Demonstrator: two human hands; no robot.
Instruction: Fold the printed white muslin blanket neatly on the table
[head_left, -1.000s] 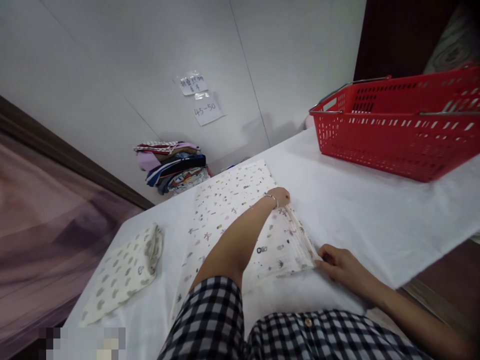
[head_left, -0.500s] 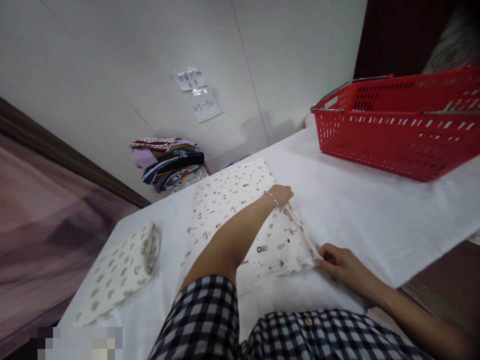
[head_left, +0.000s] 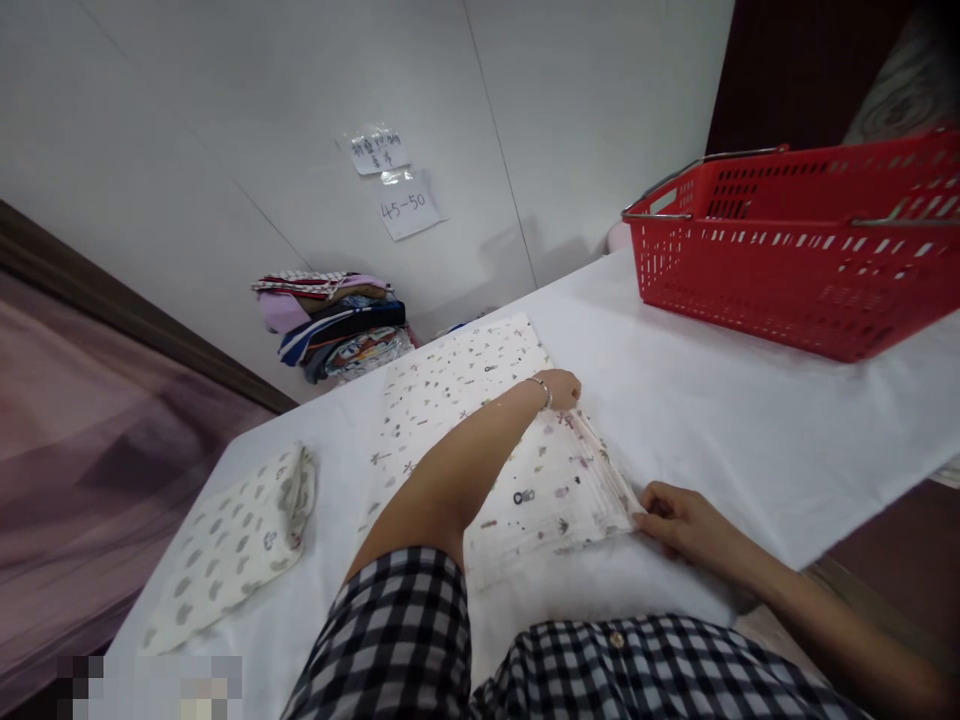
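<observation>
A thin white printed cloth (head_left: 442, 385) lies spread and folded in layers on the white-covered table (head_left: 697, 430), with small palm trees and other figures on it. My left hand (head_left: 559, 390) reaches across it and is closed on its right edge, partway up; the fingertips are hidden behind the hand. Lower down, my right hand (head_left: 679, 520) pinches the near right corner of the same cloth between thumb and finger. Between the two hands the layered edge runs fairly straight. A folded cream cloth with grey spots (head_left: 232, 545) rests on the left of the table, apart from both hands.
At the back right stands a red plastic basket (head_left: 772, 280) with metal handles. A pile of folded fabrics (head_left: 330, 320) sits by the wall beyond the far edge. Paper signs (head_left: 409, 203) hang on the wall. Sheer pink fabric (head_left: 97, 480) is at the left.
Both hands keep hold of the cloth's right edge, in almost the same places. My left hand has shifted very slightly left. The view has also moved a little.
</observation>
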